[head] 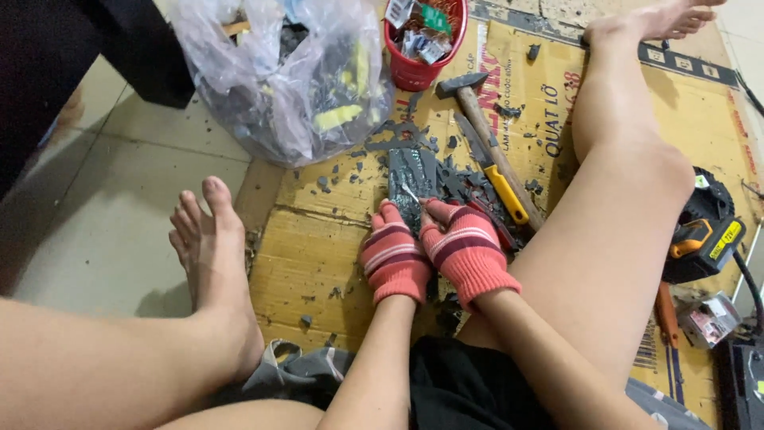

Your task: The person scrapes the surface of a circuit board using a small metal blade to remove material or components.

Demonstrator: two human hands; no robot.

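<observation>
Two hands in red-and-pink striped knit gloves met over a dark flat slab [411,181] that lay on the sheet of yellow cardboard [318,255] between the person's bare legs. Farthest left, a bare foot [208,247] rested across the cardboard's edge and the tiled floor [119,175], and behind it sat a clear plastic bag [278,76] stuffed with dark scrap. The left hand [394,259] had its fingers curled together and pressed down on the slab's near end, gripping its left edge. The right hand [465,251] was bunched tight as well, fingertips pinched on the slab's near right corner, just beside the left hand. The slab's long axis ran away from the person, its far end pointing toward a red bucket [418,56] of small parts. Dark broken chips lay scattered around it. Just right of the slab lay a yellow-handled tool [507,195] and a wooden-handled hammer [481,119], both angled up-left. Farther right, past the leg, stood a black and yellow power tool [704,235].
</observation>
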